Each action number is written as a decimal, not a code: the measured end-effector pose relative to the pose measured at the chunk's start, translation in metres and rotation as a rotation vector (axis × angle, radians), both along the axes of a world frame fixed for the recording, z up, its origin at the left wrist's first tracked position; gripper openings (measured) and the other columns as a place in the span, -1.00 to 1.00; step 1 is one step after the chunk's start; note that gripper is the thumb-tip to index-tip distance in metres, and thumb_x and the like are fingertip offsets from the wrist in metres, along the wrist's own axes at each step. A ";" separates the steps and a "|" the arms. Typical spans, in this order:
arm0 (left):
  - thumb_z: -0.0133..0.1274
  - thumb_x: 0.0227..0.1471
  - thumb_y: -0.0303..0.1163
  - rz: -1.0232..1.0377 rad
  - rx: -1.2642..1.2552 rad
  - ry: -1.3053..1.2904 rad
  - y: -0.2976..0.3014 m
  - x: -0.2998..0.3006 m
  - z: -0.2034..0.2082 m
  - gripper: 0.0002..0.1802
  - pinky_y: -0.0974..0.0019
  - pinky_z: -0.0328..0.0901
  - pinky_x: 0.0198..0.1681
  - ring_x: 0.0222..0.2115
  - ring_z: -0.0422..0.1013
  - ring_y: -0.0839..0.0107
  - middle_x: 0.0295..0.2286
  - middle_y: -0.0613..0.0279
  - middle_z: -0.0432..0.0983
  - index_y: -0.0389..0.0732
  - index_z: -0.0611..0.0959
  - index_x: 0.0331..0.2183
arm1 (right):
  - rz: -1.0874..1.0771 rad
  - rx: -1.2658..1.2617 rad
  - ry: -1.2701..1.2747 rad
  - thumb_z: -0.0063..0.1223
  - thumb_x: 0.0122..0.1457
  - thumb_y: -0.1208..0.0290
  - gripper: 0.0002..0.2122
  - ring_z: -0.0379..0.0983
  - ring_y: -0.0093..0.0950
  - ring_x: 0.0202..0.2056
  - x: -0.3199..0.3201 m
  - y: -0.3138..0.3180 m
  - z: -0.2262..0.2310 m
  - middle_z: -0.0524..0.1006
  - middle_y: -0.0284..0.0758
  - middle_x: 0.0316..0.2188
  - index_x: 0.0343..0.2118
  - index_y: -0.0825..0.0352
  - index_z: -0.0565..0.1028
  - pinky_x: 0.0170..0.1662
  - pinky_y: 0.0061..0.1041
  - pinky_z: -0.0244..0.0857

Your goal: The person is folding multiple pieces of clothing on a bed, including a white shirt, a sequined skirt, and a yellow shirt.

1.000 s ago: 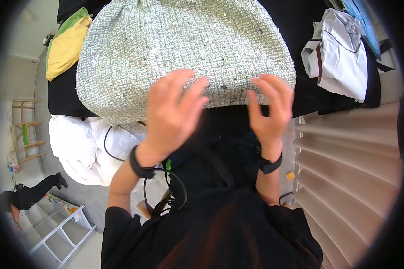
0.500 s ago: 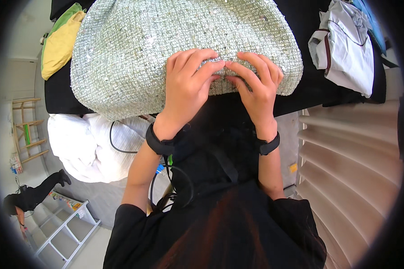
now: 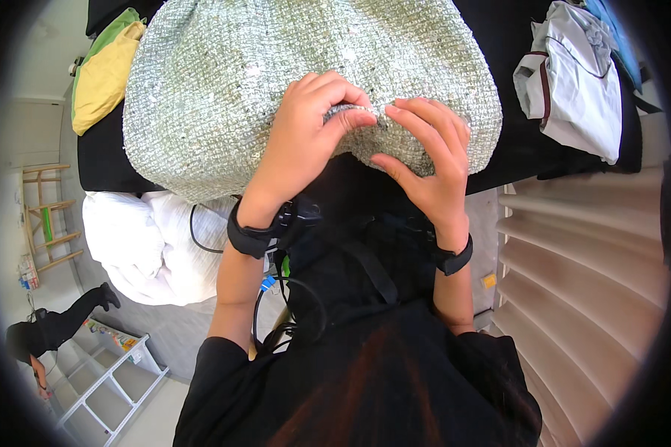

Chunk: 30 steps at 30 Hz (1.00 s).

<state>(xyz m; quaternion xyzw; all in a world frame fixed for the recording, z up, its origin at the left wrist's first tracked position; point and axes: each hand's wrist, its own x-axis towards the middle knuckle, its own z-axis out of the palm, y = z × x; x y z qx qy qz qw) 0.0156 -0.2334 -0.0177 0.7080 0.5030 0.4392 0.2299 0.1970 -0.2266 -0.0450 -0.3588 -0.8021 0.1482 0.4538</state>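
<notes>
A large piece of pale green, nubbly tweed fabric with glinting threads spreads over a black-covered table, its near edge hanging close to my body. My left hand is closed on a small fold of it near that edge, thumb and index finger pinching. Just to the right, my right hand rests against the tweed with its fingers stretched and its thumb well apart. The fingertips of both hands are a short gap from each other. Each wrist wears a black band.
Yellow folded cloth lies at the far left, and a light grey garment at the right. White fabric is heaped below the table's left side. A beige curtain hangs right. Another person is near a metal ladder.
My left fingers have curled in and now pinch a fold of the tweed. My right thumb has moved down and away from its fingers.
</notes>
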 end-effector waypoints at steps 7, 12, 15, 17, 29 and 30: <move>0.03 0.02 -0.28 -0.105 -0.314 -0.184 0.009 -0.008 0.009 -0.76 0.33 0.17 -0.32 -0.45 0.31 0.33 -0.56 0.22 0.44 -0.28 0.60 -0.45 | -0.085 0.131 0.020 0.28 -0.29 0.40 -0.70 0.34 -0.46 -0.29 -0.013 0.010 -0.003 0.45 -0.49 -0.42 -0.38 0.18 0.54 -0.19 -0.45 0.08; 0.01 0.04 -0.23 -0.120 -0.194 0.006 0.009 -0.011 0.004 -0.76 0.36 0.09 -0.24 -0.47 0.28 0.39 -0.56 0.31 0.45 -0.19 0.62 -0.47 | -0.074 0.169 0.017 0.28 -0.30 0.41 -0.77 0.34 -0.47 -0.34 -0.014 0.011 -0.004 0.45 -0.50 -0.48 -0.47 0.20 0.53 -0.24 -0.47 0.07; 0.03 0.02 -0.20 -0.113 -0.133 0.040 0.007 -0.010 0.001 -0.78 0.37 0.07 -0.22 -0.47 0.27 0.40 -0.55 0.36 0.45 -0.14 0.61 -0.47 | -0.067 0.133 0.032 0.27 -0.30 0.40 -0.78 0.34 -0.47 -0.34 -0.013 0.012 -0.003 0.45 -0.50 -0.50 -0.49 0.21 0.53 -0.25 -0.47 0.07; 0.06 -0.01 -0.17 -0.107 -0.115 0.007 0.005 -0.010 0.001 -0.78 0.36 0.08 -0.23 -0.45 0.29 0.40 -0.54 0.38 0.45 -0.11 0.60 -0.46 | -0.064 0.116 0.040 0.27 -0.29 0.41 -0.79 0.34 -0.47 -0.34 -0.013 0.012 -0.003 0.45 -0.49 -0.50 -0.50 0.22 0.53 -0.25 -0.46 0.06; 0.19 -0.17 -0.28 -0.180 -0.048 0.088 0.002 -0.011 0.004 -0.79 0.36 0.09 -0.13 -0.35 0.31 0.40 -0.47 0.35 0.45 -0.15 0.59 -0.43 | -0.020 0.001 0.123 0.26 -0.21 0.48 -0.82 0.34 -0.46 -0.35 -0.010 0.007 0.002 0.47 -0.44 -0.50 -0.46 0.25 0.54 -0.23 -0.48 0.07; 0.19 -0.17 -0.28 -0.173 -0.026 0.087 0.002 -0.010 0.003 -0.80 0.36 0.09 -0.16 -0.37 0.32 0.40 -0.49 0.36 0.45 -0.13 0.59 -0.44 | -0.017 -0.008 0.146 0.26 -0.21 0.49 -0.82 0.34 -0.46 -0.35 -0.010 0.006 0.002 0.48 -0.44 -0.49 -0.46 0.25 0.54 -0.23 -0.48 0.08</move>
